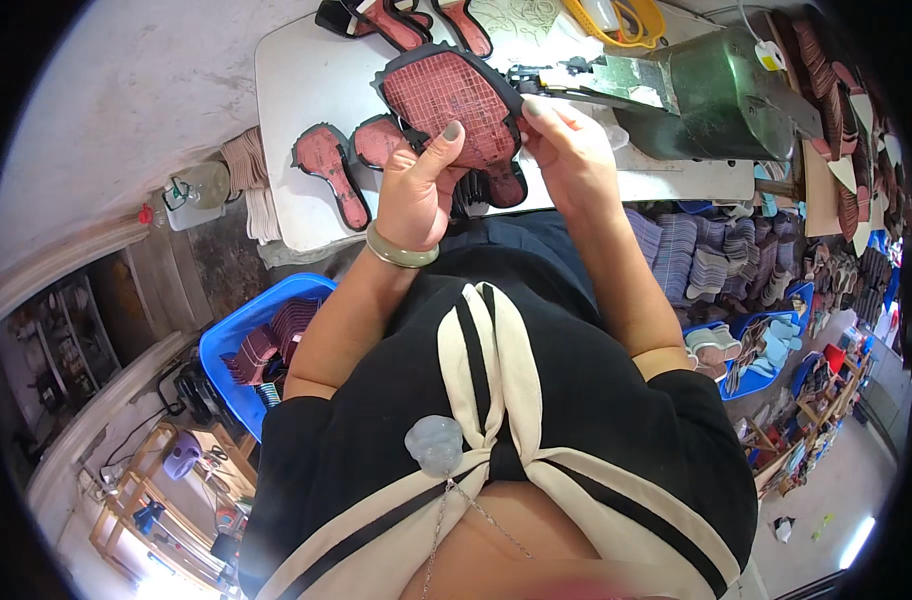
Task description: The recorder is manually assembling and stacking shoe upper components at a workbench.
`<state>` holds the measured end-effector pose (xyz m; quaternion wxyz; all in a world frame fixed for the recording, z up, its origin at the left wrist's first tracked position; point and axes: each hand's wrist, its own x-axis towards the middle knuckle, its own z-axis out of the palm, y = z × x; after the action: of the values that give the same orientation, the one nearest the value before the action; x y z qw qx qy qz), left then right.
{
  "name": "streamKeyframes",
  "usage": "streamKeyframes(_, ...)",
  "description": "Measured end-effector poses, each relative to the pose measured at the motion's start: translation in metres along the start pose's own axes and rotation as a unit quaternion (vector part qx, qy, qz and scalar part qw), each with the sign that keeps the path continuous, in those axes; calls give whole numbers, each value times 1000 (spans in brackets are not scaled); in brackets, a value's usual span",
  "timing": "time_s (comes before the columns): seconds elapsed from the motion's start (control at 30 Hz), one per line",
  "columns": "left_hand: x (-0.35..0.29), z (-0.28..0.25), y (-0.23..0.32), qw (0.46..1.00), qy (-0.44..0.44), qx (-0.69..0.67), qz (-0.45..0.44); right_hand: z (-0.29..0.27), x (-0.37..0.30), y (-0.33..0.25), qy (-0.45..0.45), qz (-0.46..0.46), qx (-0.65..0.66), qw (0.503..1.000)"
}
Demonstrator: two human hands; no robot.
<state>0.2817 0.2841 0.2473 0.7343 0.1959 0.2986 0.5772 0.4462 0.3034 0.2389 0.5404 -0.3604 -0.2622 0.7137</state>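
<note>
A shoe insole (451,95), with a red gridded underside and a black strip folded around its edge, is held up over the white table (286,90). My left hand (421,190) grips its lower left side, thumb on the red face. At its right edge, my right hand (573,150) pinches the black rim between thumb and fingers. A similar black-edged insole (328,168) lies to the left on the table. Another insole (376,140) is partly hidden behind the held one. More insoles (464,25) lie at the table's far side.
A green machine (711,100) stands at the table's right, its narrow arm reaching toward my right hand. Behind sits a yellow basket (641,20). Blue crates (221,345) of cut pieces flank me. Stacked insoles (244,165) stand by the table's left edge.
</note>
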Motion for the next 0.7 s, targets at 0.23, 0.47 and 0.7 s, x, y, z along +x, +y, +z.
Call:
streamKeyframes(0.23, 16, -3, -32, 984, 96, 129, 70, 9, 7, 21, 90, -437, -574, 686)
streamKeyframes(0.47, 44, -30, -22, 970, -17, 238, -53, -32, -11, 23, 36, -224, -350, 909)
streamKeyframes(0.7, 135, -5, 8, 771, -301, 460, -322, -93, 25, -2, -47, 147, -186, 970)
